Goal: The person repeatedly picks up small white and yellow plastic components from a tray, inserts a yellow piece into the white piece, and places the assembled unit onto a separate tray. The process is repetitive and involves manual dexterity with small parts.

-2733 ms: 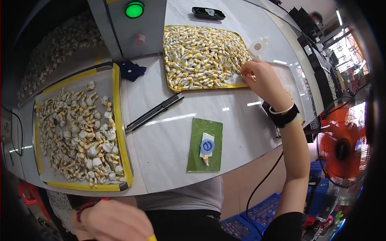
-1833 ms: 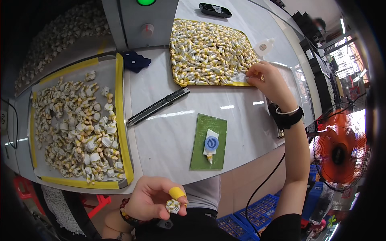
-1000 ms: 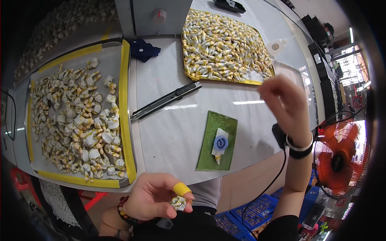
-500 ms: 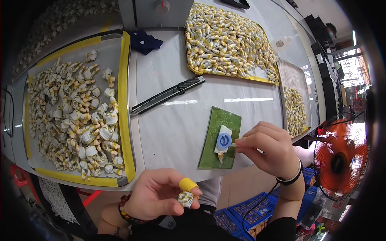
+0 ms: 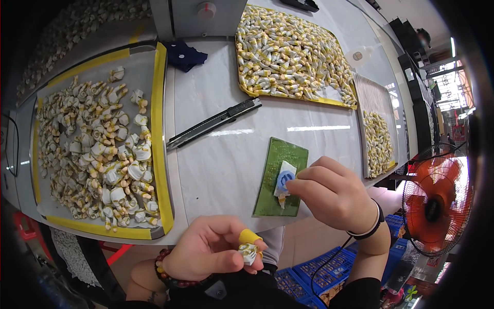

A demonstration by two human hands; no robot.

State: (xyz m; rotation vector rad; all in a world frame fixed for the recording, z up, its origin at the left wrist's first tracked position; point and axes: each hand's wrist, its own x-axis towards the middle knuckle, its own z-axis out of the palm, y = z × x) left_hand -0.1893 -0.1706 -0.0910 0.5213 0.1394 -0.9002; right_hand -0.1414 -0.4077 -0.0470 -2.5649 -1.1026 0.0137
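- The left hand (image 5: 208, 252) sits low in the view, just off the near edge of the desk (image 5: 221, 170); its fingers are curled shut around a small white-and-yellow part (image 5: 249, 253), with a yellow cap (image 5: 248, 237) on the fingertip that presses it.
- The right hand (image 5: 334, 193) hovers over the near-right part of the desk; its thumb and forefinger are drawn together at the small white piece with a blue round mark (image 5: 283, 179), which lies on the green mat (image 5: 280, 177); whether they already grip it or only touch it I cannot tell.
- The relation that matters: the held part lies down and to the left of the mat, near it but apart; the white piece lies just left of the right fingertips, so the right hand is clearly the nearer one to it.
- The white piece's long axis runs along the mat's own length, tilted slightly from the near edge toward the far right.
- Further off: a yellow-rimmed tray (image 5: 159, 129) of loose white-and-yellow parts to the left; a second tray (image 5: 242, 77) of packed ones at the far side; a black utility knife (image 5: 216, 122) lying slantwise between them; an orange fan (image 5: 437, 206) beyond the desk on the right.
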